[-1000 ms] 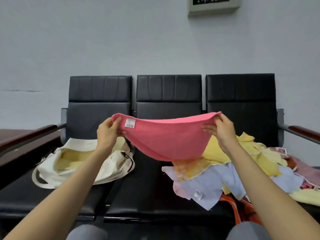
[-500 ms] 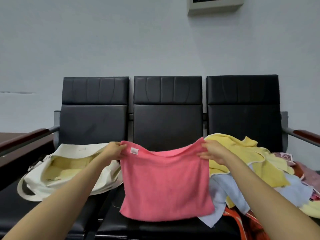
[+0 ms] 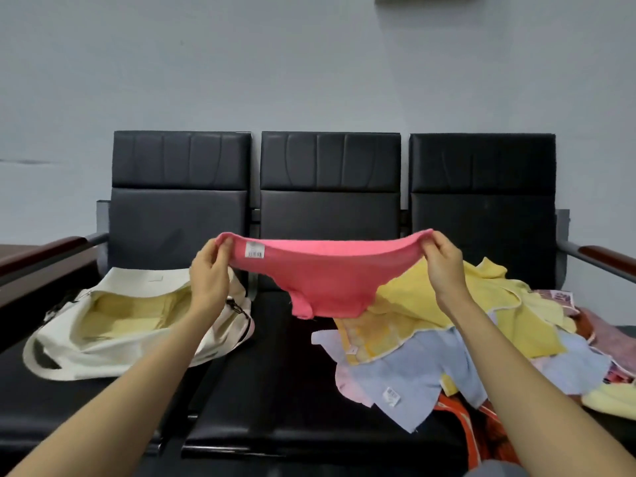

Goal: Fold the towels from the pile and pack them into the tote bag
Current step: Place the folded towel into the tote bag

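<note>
though cluttered, black bench (image 3: 275, 373), grey wall (image 3: 309, 80)

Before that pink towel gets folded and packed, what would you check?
1. Grip: left hand and right hand each pinch a top corner of the pink terry towel: ok.
2. Towel taut: it sags in the middle: not ok.
3. Towel free of the heap of mixed towels: cannot tell.
4. Mouth of the cream canvas tote bag open: ok.
5. Room left above the pale yellow towels inside: cannot tell.
</note>
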{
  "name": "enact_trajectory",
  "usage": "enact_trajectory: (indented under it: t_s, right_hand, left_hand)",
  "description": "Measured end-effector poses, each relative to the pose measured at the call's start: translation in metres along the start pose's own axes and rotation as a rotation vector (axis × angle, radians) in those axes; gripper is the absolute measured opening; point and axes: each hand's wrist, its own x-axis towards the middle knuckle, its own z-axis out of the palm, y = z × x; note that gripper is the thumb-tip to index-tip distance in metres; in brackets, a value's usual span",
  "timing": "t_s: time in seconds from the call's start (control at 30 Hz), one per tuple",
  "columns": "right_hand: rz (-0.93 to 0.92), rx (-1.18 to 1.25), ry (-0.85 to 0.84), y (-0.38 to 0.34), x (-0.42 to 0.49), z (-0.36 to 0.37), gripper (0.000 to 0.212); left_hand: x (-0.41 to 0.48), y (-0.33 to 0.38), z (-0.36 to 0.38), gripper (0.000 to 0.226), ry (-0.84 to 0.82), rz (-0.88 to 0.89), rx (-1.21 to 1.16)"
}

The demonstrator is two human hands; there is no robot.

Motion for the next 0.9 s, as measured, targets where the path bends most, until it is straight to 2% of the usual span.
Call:
enact_trajectory:
  t_s: [0.13, 0.23, 0.3, 0.47, 0.6, 0.7, 0.83, 0.9]
  right_hand:
    - [0.005, -0.106, -0.036, 0.018, -0.037, -0.013, 0.03]
    - [0.049, -0.179, -0.071, 0.041, -0.061, -0.017, 0.035]
    - [0.112, -0.321, -0.169, 0.066, -0.071, -0.016, 0.035]
    - [0.369, -0.739, -0.443, 0.139, -0.087, -0.009, 0.031]
    - [0.442, -0.958, -0.587, 0.159, -0.085, -0.006, 0.026]
    - [0.426, -0.944, -0.562, 0.154, -0.076, -0.003, 0.014]
    - [0.394, -0.877, -0.568, 0.153, -0.069, 0.004, 0.028]
    - [0.354, -0.932, -0.528, 0.161, -0.07, 0.005, 0.026]
  left_hand:
    - [-0.04, -0.018, -0.022, 0.016, -0.058, -0.117, -0.061]
    - [-0.057, -0.045, -0.032, 0.023, -0.133, -0.219, 0.064]
    - [-0.066, -0.066, -0.035, 0.028, -0.198, -0.328, 0.171]
    - [-0.084, -0.125, -0.028, 0.019, -0.389, -0.583, 0.384]
    - [-0.085, -0.151, -0.019, 0.02, -0.476, -0.591, 0.608]
    - [-0.079, -0.157, -0.012, 0.025, -0.505, -0.56, 0.705]
    - [-0.078, -0.163, -0.007, 0.035, -0.58, -0.558, 0.747]
    - [-0.082, -0.165, -0.005, 0.044, -0.613, -0.522, 0.811]
